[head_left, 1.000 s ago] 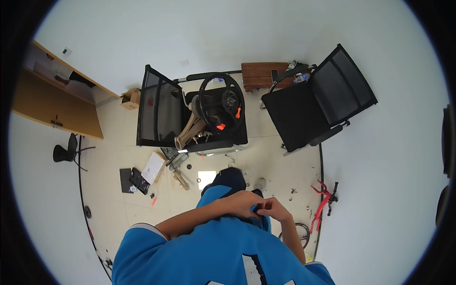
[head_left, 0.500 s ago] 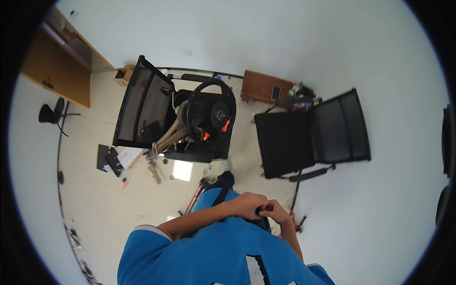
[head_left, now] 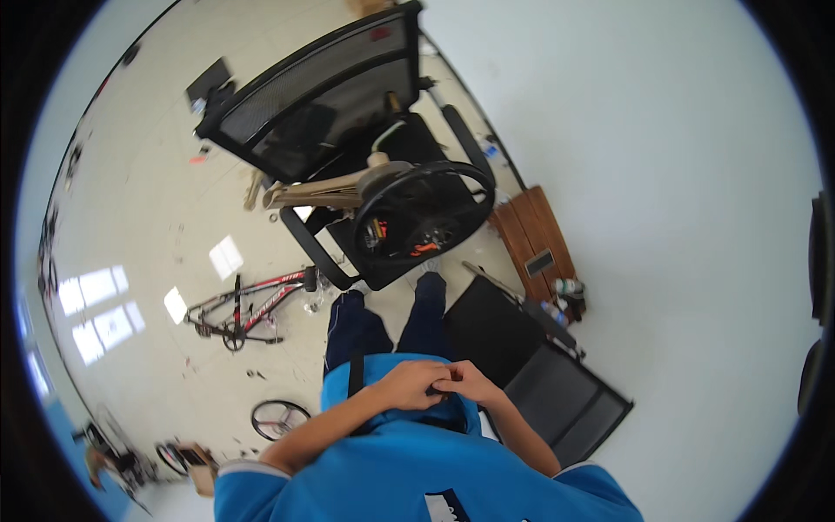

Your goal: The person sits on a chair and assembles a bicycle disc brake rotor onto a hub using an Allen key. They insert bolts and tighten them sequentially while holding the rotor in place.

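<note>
Lower centre of frame, nearest the camera: a blue polo shirt (head_left: 417,478), with both bare forearms coming up from the lower edge and meeting at the waist.

Left hand (head_left: 409,384): fingers curled shut, knuckles up, pressed against the right hand at the shirt hem. Right hand (head_left: 470,383): fingers likewise curled, tips touching the left hand's. Whatever is pinched between them is hidden by the fingers; whether it is a small dark object or only the hem cannot be told. Judged by the fingertip pinch, it is small and light, best held between thumb and forefinger, and easy to drop.

Just above the hands: dark blue trouser legs (head_left: 383,326), pointing toward frame centre.

Right of the hands, lower right: a black mesh office chair (head_left: 557,396), lying tipped on the floor, just beside the legs.

Centre: a black steering wheel (head_left: 424,213) with orange marks at its hub, mounted on a dark frame, with a tan column (head_left: 322,190) running to its left.

Right of the wheel: a brown wooden stand (head_left: 532,230), with small bottles near its lower end.

Upper centre: a second black mesh chair (head_left: 322,91), seen from its back, behind the wheel.

Left of centre: a red and black bicycle (head_left: 248,304), lying flat on the pale tiled floor (head_left: 156,209).

Lower left: a loose wheel rim (head_left: 280,419), well apart from the bicycle; further clutter at the rim is too small to tell.
</note>
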Motion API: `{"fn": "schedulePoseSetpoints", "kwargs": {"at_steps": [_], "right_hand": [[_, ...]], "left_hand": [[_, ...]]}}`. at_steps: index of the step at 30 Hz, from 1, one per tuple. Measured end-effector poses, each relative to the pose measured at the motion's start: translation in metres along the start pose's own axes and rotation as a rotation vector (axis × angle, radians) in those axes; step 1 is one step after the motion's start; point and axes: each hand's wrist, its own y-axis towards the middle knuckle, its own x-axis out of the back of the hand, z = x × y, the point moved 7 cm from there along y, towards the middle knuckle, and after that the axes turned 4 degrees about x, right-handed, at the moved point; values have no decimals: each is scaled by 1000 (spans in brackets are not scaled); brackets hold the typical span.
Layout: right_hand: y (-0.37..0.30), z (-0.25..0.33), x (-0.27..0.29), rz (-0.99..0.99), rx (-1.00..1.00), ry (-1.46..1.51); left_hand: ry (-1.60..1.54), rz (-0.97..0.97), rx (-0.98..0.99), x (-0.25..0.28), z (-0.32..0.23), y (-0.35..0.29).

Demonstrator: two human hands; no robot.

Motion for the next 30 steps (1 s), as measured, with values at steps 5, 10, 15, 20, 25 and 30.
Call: {"fn": "schedulePoseSetpoints", "kwargs": {"at_steps": [5, 10, 15, 20, 25, 30], "right_hand": [[52, 12, 61, 373, -142, -367], [115, -26, 123, 458, -229, -640], [221, -60, 187, 247, -46, -887], [288, -70, 211, 29, 268, -1047], [282, -72, 210, -7, 513, -1058], [280, -147, 237, 24, 598, -1107]], "left_hand": [[-173, -410, 149, -27, 36, 22], [-377, -633, 311, -73, 118, 57], [-446, -848, 382, -97, 263, 97], [-364, -1254, 426, -92, 383, 83], [-277, -1554, 494, -69, 400, 65], [-45, -1558, 202, -42, 395, 101]]}}
